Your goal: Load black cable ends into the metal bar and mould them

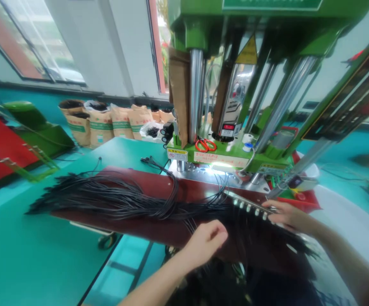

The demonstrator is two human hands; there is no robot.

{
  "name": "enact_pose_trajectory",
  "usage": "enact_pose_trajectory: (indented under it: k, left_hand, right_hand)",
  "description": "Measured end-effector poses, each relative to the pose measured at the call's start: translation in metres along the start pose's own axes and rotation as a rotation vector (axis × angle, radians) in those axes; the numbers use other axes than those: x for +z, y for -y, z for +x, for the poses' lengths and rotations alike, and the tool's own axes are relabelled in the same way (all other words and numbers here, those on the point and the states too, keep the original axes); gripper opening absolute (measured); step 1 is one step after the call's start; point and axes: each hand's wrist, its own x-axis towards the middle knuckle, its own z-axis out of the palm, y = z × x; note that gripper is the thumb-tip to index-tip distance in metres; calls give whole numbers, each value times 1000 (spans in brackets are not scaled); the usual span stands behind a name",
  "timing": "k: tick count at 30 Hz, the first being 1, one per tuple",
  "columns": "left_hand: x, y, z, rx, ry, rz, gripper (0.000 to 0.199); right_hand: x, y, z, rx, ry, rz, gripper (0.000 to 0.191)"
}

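Note:
My right hand [288, 216] is closed around the near end of a slim metal bar [243, 200] that has a row of shiny block-like pieces along its edge. Thin dark cables [219, 196] run up to the bar's far end. To the left, my left hand [207, 241] hovers over the front edge of a dark red board [117, 227] with its fingers curled in. Whatever those fingers hold, if anything, is hidden. A long bundle of black cables [140, 202] lies across the board, and a few strands pass behind my left hand.
A green press [261, 159] with chrome columns stands behind the board, red-handled scissors [205, 145] on its ledge. A green table [21, 250] extends left. Filled paper sacks [101, 127] line the back wall. A red tray [308, 203] and a white round surface [347, 221] lie right.

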Motion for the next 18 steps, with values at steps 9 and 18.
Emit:
enact_pose_trajectory:
  k: [9,18]
  left_hand:
    - [-30,-4,-9,23,-132,96,21]
    - [-71,0,68,68,-331,17,19]
  right_hand:
    - [32,52,101,-477,155,-419,24]
    - [62,23,109,-475,-307,-405,31]
